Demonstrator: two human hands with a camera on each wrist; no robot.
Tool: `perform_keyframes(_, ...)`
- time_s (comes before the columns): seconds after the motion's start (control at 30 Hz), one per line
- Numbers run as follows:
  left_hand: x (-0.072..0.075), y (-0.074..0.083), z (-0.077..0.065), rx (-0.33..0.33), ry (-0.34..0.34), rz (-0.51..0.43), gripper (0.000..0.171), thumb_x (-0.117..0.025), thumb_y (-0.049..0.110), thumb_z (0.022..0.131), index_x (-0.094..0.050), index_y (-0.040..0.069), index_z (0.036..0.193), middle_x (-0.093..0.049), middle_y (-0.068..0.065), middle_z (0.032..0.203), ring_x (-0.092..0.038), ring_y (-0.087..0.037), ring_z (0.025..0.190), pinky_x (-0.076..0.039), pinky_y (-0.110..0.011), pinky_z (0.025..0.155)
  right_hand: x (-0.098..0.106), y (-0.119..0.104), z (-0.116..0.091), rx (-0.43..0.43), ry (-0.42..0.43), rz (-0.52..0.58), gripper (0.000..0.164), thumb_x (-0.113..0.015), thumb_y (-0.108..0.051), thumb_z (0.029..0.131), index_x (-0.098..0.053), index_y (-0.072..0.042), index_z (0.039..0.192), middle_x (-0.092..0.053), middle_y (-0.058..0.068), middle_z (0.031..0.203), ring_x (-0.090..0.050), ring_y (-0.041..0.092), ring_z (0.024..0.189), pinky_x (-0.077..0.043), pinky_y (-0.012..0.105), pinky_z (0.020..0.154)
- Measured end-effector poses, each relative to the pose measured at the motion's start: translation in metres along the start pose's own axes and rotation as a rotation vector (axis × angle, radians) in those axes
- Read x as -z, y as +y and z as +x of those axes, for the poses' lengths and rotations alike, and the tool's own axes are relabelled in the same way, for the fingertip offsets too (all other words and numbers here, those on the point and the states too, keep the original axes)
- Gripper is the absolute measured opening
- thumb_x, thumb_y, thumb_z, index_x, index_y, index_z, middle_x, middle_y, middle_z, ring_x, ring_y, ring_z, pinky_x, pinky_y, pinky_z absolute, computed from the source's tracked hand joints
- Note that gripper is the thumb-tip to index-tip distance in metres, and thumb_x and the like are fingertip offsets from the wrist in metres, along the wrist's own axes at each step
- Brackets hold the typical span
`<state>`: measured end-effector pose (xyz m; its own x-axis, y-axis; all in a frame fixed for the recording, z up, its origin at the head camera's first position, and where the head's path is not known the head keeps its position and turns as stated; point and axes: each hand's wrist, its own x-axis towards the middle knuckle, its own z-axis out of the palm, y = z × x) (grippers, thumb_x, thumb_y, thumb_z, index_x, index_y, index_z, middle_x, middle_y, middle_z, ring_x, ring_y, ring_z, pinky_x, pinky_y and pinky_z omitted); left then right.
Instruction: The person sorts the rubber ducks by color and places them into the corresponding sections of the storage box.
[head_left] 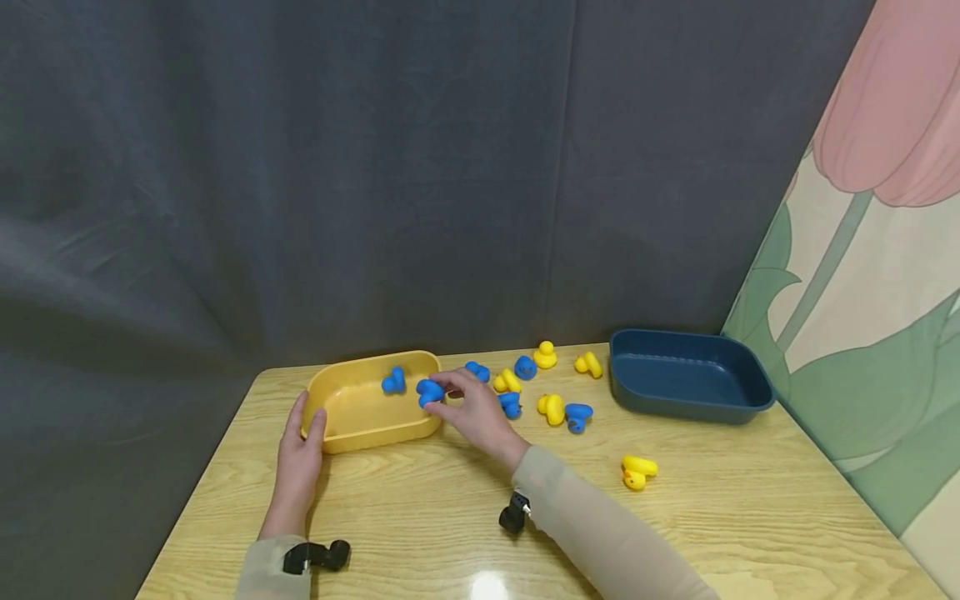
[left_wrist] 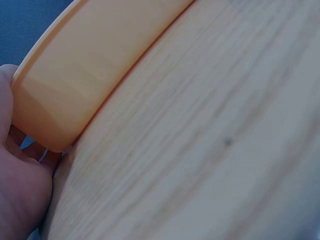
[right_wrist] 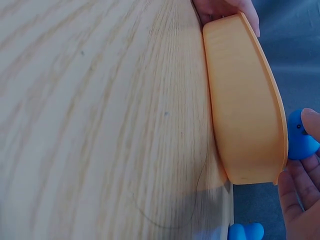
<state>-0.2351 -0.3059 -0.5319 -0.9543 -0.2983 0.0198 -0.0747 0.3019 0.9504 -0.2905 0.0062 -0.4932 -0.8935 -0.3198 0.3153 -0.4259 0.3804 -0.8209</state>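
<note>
My left hand point(head_left: 297, 450) grips the left end of a yellow plastic tray point(head_left: 360, 442); the left wrist view shows its thumb at the rim and fingers round the corner. Over the tray's right end, my right hand point(head_left: 480, 417) pinches a blue rubber duck point(head_left: 429, 392) between thumb and fingers. The right wrist view shows this duck point(right_wrist: 301, 137) just beyond the rim, its small eye visible. Inside the tray lies another blue duck point(head_left: 393, 381), near the back wall.
Several blue and yellow ducks lie right of the tray, among them a yellow duck point(head_left: 552, 408) and a blue duck point(head_left: 578, 417). One yellow duck point(head_left: 638, 471) lies nearer the front. A dark blue tray point(head_left: 690, 404) stands at the right, and a grey curtain point(head_left: 420, 183) hangs behind the table.
</note>
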Motion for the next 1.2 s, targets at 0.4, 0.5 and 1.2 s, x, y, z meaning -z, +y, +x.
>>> perform_keyframes(0.4, 0.0, -0.001, 0.0, 0.005, -0.003, 0.001, 0.08, -0.046, 0.059, 0.116, -0.009, 0.03, 0.18, -0.007, -0.011, 0.185, -0.003, -0.036, 0.17, -0.008, -0.058, 0.136, 0.0, -0.002, -0.001, 0.005, -0.021, -0.013, 0.046, -0.083, -0.024, 0.103, -0.07, -0.011, 0.146, -0.071, 0.0, 0.133, -0.068, 0.018, 0.121, -0.056, 0.038, 0.11)
perform_keyframes(0.5, 0.001, -0.001, 0.0, 0.003, -0.002, 0.0, 0.08, -0.046, 0.058, 0.116, -0.009, 0.029, 0.18, -0.008, -0.011, 0.185, -0.003, -0.036, 0.17, -0.008, -0.058, 0.136, 0.001, -0.003, -0.002, 0.014, -0.026, -0.012, 0.047, -0.081, -0.022, 0.104, -0.069, -0.009, 0.147, -0.07, 0.002, 0.135, -0.067, 0.02, 0.123, -0.056, 0.037, 0.11)
perform_keyframes(1.2, 0.0, -0.001, 0.002, 0.007, 0.005, 0.017, 0.08, -0.045, 0.059, 0.116, -0.01, 0.028, 0.18, -0.009, -0.01, 0.185, -0.005, -0.037, 0.17, -0.008, -0.058, 0.135, 0.033, -0.007, -0.029, -0.008, 0.035, 0.013, 0.047, -0.084, -0.016, 0.102, -0.07, -0.006, 0.145, -0.07, 0.01, 0.136, -0.069, 0.026, 0.122, -0.055, 0.048, 0.111)
